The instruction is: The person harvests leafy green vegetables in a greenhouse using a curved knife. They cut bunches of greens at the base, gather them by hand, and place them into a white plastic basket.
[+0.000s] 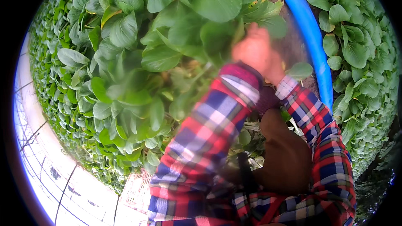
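My left hand (252, 48), blurred by motion, is at the right edge of a row of broad-leaved green vegetable plants (216, 3) that look like pak choi. Its fingers are bent beside a yellowish leaf or stalk, and whether they grip it is unclear. Close against it on the right and partly behind it is my right hand (275, 67), also blurred, with its fingers hidden. Both forearms wear red, blue and white plaid sleeves. A single round leaf (300, 70) lies just right of my right hand, near the blue hose.
A thick blue hose or pipe (309, 28) curves along bare soil (287, 37) right of my hands. Another dense bed of leafy plants (355, 50) grows beyond it. A pale plastic crate (136, 183) stands at the lower left. My brown-covered knee (282, 153) is between my arms.
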{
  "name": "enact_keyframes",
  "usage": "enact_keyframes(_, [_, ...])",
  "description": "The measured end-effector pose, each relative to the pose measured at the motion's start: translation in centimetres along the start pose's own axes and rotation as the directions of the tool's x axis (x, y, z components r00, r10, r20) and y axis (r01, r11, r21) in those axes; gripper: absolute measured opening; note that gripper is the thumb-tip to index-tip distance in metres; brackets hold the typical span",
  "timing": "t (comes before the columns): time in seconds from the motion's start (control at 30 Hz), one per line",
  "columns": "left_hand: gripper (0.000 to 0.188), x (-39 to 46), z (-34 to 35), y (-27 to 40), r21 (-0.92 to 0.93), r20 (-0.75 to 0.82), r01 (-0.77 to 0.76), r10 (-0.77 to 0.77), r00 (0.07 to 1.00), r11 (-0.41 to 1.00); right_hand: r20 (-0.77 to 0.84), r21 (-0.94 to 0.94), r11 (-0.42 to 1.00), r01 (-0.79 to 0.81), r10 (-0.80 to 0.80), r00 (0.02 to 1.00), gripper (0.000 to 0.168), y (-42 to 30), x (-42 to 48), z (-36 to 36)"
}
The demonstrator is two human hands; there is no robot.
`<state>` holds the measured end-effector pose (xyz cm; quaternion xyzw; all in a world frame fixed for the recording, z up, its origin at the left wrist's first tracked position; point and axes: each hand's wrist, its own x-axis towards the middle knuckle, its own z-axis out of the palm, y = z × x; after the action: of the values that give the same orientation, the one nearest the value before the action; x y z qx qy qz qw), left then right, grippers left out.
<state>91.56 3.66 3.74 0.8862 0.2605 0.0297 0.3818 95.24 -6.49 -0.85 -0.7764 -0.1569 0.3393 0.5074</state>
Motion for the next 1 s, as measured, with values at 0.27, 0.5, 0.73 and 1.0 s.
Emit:
enact_keyframes(0.27, [0.030, 0.3, -3.4, -5.3, 0.379, 0.276, 0.317, -0.433, 0.858, 0.869, 0.121, -0.294, 0.954, -0.051, 0.090, 0.989, 0.031, 2.0, 0.2, -2.2])
enact_keyframes(0.5, [0.027, -0.4, -3.2, -5.8, 0.371, 0.288, 0.331, -0.446, 0.847, 0.868, 0.053, -0.293, 0.953, 0.078, -0.065, 0.996, 0.035, 2.4, 0.1, -2.4])
enact_keyframes(0.73, [0.025, -1.3, -2.9, -5.2, 0.332, 0.268, 0.388, -0.480, 0.835, 0.860, 0.230, -0.118, 0.987, -0.110, 0.135, 0.964, 0.034, 3.8, 1.8, -2.1])
enact_keyframes(1.0, [0.028, -2.9, -1.9, -5.8, 0.309, 0.248, 0.366, -0.446, 0.860, 0.878, 0.262, -0.167, 0.980, -0.110, 0.152, 0.953, 0.030, 7.5, 1.6, -1.9])
